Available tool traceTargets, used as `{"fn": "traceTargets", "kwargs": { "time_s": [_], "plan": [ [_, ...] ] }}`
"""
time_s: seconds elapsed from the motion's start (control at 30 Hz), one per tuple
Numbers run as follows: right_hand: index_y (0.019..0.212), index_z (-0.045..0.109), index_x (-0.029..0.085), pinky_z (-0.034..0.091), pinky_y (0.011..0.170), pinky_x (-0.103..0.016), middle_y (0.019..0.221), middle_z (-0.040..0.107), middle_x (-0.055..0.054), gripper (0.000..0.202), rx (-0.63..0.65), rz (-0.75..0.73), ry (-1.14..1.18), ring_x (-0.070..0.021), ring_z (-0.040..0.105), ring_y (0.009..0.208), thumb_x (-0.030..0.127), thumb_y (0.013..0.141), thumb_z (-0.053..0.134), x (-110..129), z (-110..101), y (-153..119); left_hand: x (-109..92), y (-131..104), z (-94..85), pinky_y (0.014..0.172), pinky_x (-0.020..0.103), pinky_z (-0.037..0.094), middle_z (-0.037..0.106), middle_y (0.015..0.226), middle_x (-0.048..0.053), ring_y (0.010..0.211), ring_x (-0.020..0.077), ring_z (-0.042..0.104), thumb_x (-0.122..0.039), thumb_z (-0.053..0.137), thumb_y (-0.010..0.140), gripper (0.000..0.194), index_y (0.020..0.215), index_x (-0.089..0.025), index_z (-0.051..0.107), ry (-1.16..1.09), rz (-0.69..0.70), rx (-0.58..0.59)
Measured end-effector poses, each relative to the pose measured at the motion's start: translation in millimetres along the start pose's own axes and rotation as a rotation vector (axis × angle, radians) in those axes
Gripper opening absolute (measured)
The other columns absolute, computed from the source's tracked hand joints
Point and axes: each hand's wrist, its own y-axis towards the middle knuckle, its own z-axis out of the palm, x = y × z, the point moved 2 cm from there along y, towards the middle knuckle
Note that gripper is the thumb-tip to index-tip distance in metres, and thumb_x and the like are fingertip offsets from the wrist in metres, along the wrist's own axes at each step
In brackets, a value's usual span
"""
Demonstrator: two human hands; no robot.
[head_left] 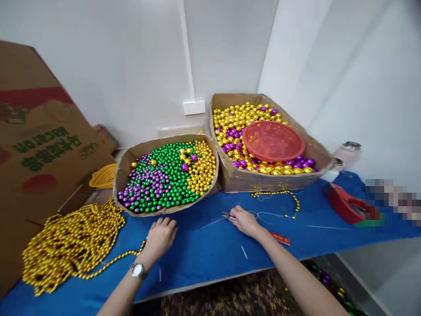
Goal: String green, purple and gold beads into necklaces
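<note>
My left hand [161,237], with a watch [137,270] on its wrist, rests at the blue cloth with its fingers curled. A gold bead string [115,261] runs from the tangled gold bead strands [75,245] up to this hand, where its end is hidden. My right hand [244,220] is closed around small scissors [225,215], whose grey tips point left. Thin clear thread [212,223] lies beside the tips, and more loops right of the hand. A short gold bead strand [297,202] curves on the cloth behind it.
A box of small green, purple and gold beads [164,175] stands behind my hands. Right of it, a larger box [263,182] holds bigger beads and a red basin [274,140]. A red tape dispenser [345,206], a bottle [348,153], a yellow basket [103,175] and a carton [42,153] stand around.
</note>
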Motion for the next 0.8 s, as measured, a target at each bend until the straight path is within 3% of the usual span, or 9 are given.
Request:
{"fn": "traceTargets", "kwargs": {
  "time_s": [0.13, 0.27, 0.4, 0.5, 0.57, 0.63, 0.73, 0.8],
  "plan": [
    [0.107, 0.057, 0.015, 0.05, 0.074, -0.034, 0.1, 0.061, -0.004, 0.025, 0.047, -0.081, 0.07, -0.0152, 0.061, 0.084, 0.034, 0.091, 0.052, 8, -5, -27, -51, 29, -18.4, 0.079, 0.031, 0.045, 0.064, 0.096, 0.006, 0.089, 0.019, 0.058, -0.028, 0.037, 0.093, 0.025, 0.099, -0.021, 0.061, -0.343, 0.188, -0.084],
    [0.087, 0.061, 0.018, 0.041, 0.061, -0.019, 0.073, 0.06, 0.005, 0.01, 0.168, -0.234, 0.166, -0.0085, 0.055, 0.066, 0.027, 0.082, 0.062, 19, -4, -87, -135, 59, -26.1, 0.081, 0.028, 0.047, 0.064, 0.098, 0.005, 0.091, 0.0166, 0.058, -0.024, 0.037, 0.092, 0.026, 0.107, -0.023, 0.059, -0.603, 0.467, -0.029],
    [0.078, 0.061, 0.019, 0.032, 0.052, -0.014, 0.062, 0.052, 0.009, 0.014, 0.282, -0.319, 0.261, -0.0049, 0.047, 0.055, 0.026, 0.071, 0.071, 22, 1, -143, -229, 78, -22.8, 0.082, 0.027, 0.047, 0.058, 0.115, 0.003, 0.099, 0.0166, 0.056, -0.012, 0.039, 0.088, 0.041, 0.122, -0.03, 0.053, -0.563, 0.813, 0.108],
    [0.078, 0.061, 0.019, 0.031, 0.05, -0.013, 0.062, 0.05, 0.009, 0.017, 0.315, -0.326, 0.316, -0.0047, 0.044, 0.053, 0.028, 0.069, 0.072, 21, 2, -170, -283, 84, -18.4, 0.075, 0.03, 0.049, 0.042, 0.136, 0.004, 0.105, 0.0216, 0.053, -0.009, 0.047, 0.08, 0.055, 0.127, -0.038, 0.048, -0.414, 1.017, 0.169],
    [0.079, 0.061, 0.019, 0.03, 0.049, -0.013, 0.06, 0.048, 0.01, 0.018, 0.325, -0.323, 0.358, -0.0045, 0.042, 0.051, 0.029, 0.07, 0.072, 17, 2, -184, -306, 84, -15.0, 0.069, 0.03, 0.05, 0.033, 0.144, 0.002, 0.104, 0.0239, 0.052, -0.011, 0.05, 0.078, 0.052, 0.124, -0.037, 0.052, -0.325, 1.137, 0.195],
    [0.079, 0.061, 0.018, 0.029, 0.048, -0.013, 0.059, 0.046, 0.01, 0.017, 0.341, -0.31, 0.396, -0.0041, 0.041, 0.05, 0.028, 0.07, 0.071, 7, 2, -198, -320, 85, -11.4, 0.067, 0.028, 0.049, 0.038, 0.142, 0.001, 0.1, 0.0221, 0.054, -0.014, 0.05, 0.081, 0.036, 0.11, -0.032, 0.062, -0.295, 1.225, 0.212],
    [0.078, 0.061, 0.019, 0.027, 0.047, -0.013, 0.058, 0.047, 0.011, 0.017, 0.358, -0.212, 0.346, -0.0039, 0.042, 0.049, 0.025, 0.066, 0.073, -21, 2, -223, -328, 88, -6.4, 0.075, 0.025, 0.047, 0.063, 0.114, 0.001, 0.09, 0.016, 0.057, -0.021, 0.048, 0.087, 0.019, 0.087, -0.024, 0.067, -0.356, 1.261, 0.24],
    [0.071, 0.061, 0.019, 0.026, 0.046, -0.014, 0.056, 0.046, 0.01, 0.015, 0.343, -0.111, 0.275, -0.0048, 0.042, 0.048, 0.021, 0.062, 0.073, -45, 3, -241, -331, 90, -3.4, 0.078, 0.022, 0.046, 0.068, 0.092, 0.001, 0.084, 0.0135, 0.059, -0.024, 0.05, 0.088, 0.017, 0.082, -0.023, 0.066, -0.396, 1.223, 0.253]
  ]
}}
